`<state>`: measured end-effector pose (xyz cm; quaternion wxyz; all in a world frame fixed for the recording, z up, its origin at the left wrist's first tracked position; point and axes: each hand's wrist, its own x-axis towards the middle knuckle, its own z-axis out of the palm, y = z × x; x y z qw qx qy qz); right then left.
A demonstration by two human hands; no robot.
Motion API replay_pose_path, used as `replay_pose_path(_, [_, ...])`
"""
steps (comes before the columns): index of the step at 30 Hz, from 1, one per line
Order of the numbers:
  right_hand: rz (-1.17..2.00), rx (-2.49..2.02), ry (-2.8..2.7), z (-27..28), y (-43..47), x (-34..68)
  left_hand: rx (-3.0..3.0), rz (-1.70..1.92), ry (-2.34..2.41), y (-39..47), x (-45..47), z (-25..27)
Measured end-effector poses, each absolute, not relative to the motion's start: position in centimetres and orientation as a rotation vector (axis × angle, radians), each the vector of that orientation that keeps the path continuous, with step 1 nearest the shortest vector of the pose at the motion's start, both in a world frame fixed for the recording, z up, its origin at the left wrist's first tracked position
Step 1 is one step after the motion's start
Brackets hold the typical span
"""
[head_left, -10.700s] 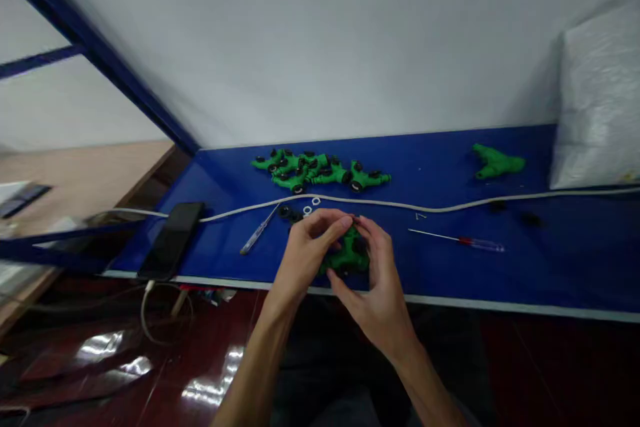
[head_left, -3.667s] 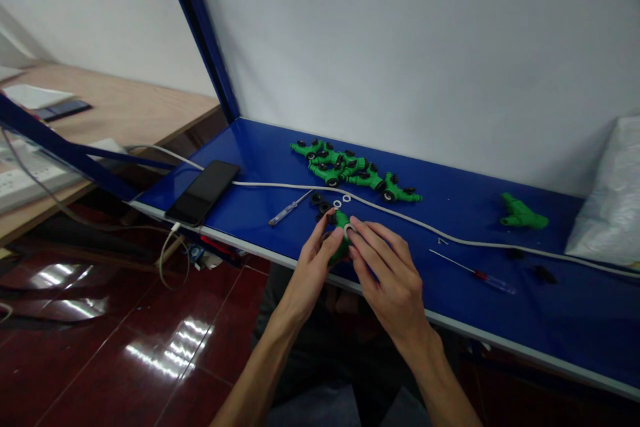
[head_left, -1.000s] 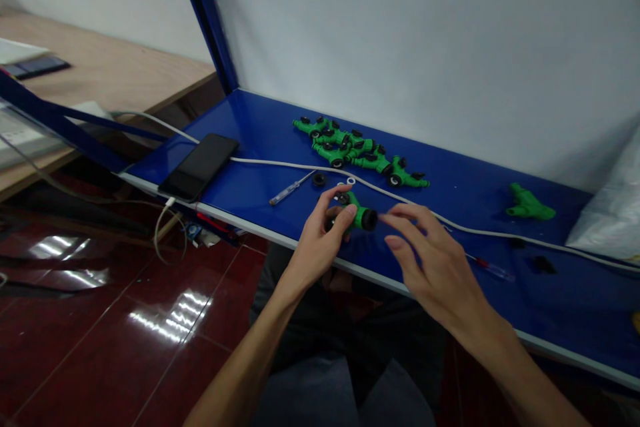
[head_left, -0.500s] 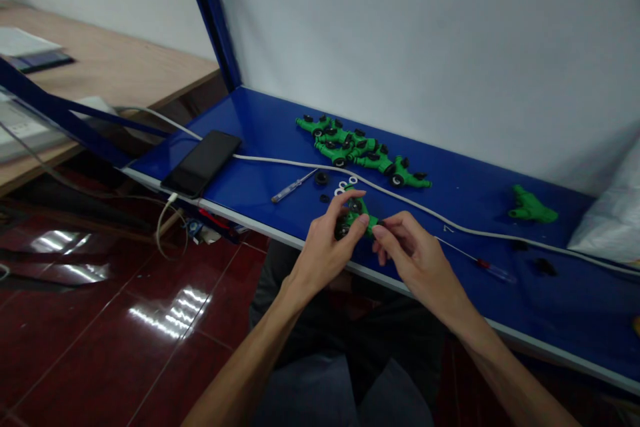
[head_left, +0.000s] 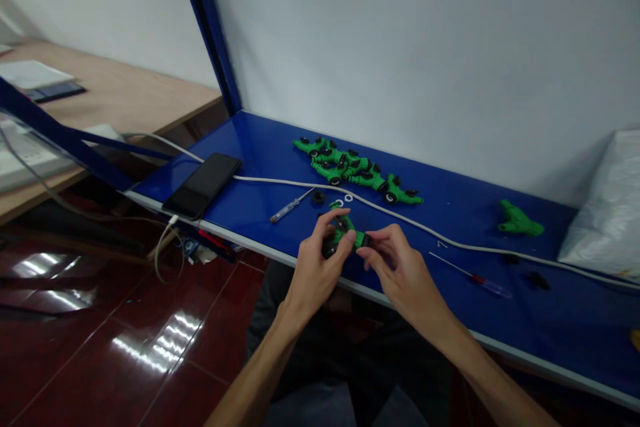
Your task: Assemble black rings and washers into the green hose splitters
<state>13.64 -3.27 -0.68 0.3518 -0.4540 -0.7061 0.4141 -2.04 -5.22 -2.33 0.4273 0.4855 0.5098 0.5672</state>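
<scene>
Over the front edge of the blue table, my left hand [head_left: 320, 257] is closed around a green Y-shaped hose connector [head_left: 345, 235] with black valve knobs. My right hand [head_left: 400, 260] pinches a small black end piece [head_left: 367, 240] at the connector's right end. Whether that piece is fully seated I cannot tell. Just beyond my left fingers lie white sealing rings [head_left: 349, 198] and a black threaded ring [head_left: 319, 196]. A clear-handled screwdriver [head_left: 287, 208] rests left of them. Another screwdriver [head_left: 483, 282], with a red collar, lies right of my right hand.
Several green connectors [head_left: 367, 179] are piled at the back. A lone green Y body [head_left: 520, 220] lies right, near a pale plastic bag [head_left: 607, 213] and small black parts [head_left: 539, 280]. A white cable [head_left: 420, 218] crosses the table; a phone [head_left: 203, 185] lies left.
The view has shifted, so the table sits lower in the picture. Both hands keep their hold on the connector, and the black piece at its right end shows more clearly.
</scene>
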Motion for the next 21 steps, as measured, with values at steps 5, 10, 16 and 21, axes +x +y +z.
replay_pose_path(5, [1.454,-1.152,-1.619,-1.0,-1.5,12.8,1.117,1.456,1.281,-5.4,-2.6,-2.7])
replay_pose_path(10, [0.538,-1.074,-2.205,-2.5,3.9,11.8,0.688,1.592,1.211,-5.0,-3.5,-2.7])
replay_pose_path(16, [0.444,-0.980,-2.315,-4.3,7.4,10.4,0.534,1.608,1.140,-4.8,-4.3,-2.3])
replay_pose_path(21, [0.429,-0.988,-2.223,-3.3,6.0,11.1,0.530,1.594,1.119,-4.6,-4.1,-2.4])
